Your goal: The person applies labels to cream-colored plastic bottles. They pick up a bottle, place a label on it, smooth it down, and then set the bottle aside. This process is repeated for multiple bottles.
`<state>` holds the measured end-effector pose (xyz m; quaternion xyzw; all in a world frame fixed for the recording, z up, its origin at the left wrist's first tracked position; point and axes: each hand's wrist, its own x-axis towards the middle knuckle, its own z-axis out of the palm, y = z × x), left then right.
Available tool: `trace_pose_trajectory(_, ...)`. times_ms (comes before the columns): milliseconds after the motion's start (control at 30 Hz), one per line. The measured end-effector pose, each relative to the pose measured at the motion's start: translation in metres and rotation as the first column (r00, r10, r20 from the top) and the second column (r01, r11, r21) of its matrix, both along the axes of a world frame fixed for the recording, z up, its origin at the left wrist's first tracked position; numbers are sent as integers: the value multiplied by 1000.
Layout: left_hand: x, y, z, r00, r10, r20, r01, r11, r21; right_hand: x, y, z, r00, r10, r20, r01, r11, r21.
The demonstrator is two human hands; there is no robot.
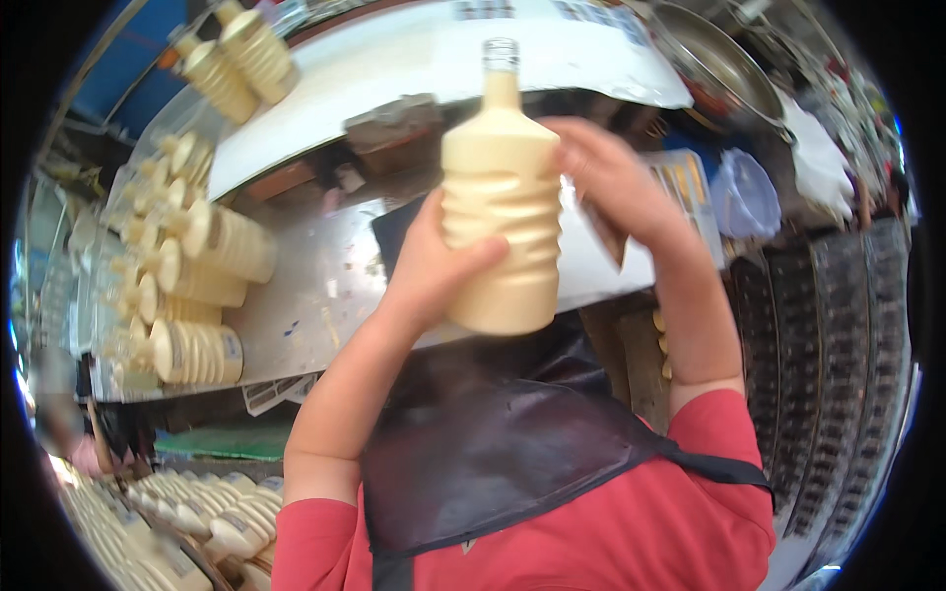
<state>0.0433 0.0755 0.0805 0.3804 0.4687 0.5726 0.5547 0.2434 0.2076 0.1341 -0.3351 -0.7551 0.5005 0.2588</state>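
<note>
I hold a ribbed plastic bottle full of cream-coloured liquid upright in front of me, its clear neck open at the top with no cap. My left hand grips its lower body from the left, thumb across the front. My right hand presses against its upper right side, fingers behind the shoulder. A dark apron and red sleeves show below.
A metal counter holds several filled bottles lying on their sides at the left. More filled bottles are packed at the lower left. A large metal bowl and a clear plastic bag sit at the upper right.
</note>
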Motion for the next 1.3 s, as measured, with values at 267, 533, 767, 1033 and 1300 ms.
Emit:
trace_pose_trajectory(267,-66,8,-20,928,309,-206,-335,937,-103,-104,-21,-63,981,176,77,-134,916,-378)
trace_pose_trajectory(533,-65,8,-36,894,310,-325,-353,932,-84,-100,-34,-91,996,29,-87,-61,921,-386)
trace_pose_trajectory(767,-70,-8,-53,906,346,-245,-342,938,60,0,-48,-129,898,-377,226,322,914,248)
trace_pose_trajectory(1033,-65,-13,-68,876,382,-294,-352,924,151,175,-62,-156,278,-876,393,466,481,743)
trace_pose_trajectory(1300,-63,-12,-64,881,372,-293,-343,928,148,164,-83,-148,284,-674,682,220,738,638)
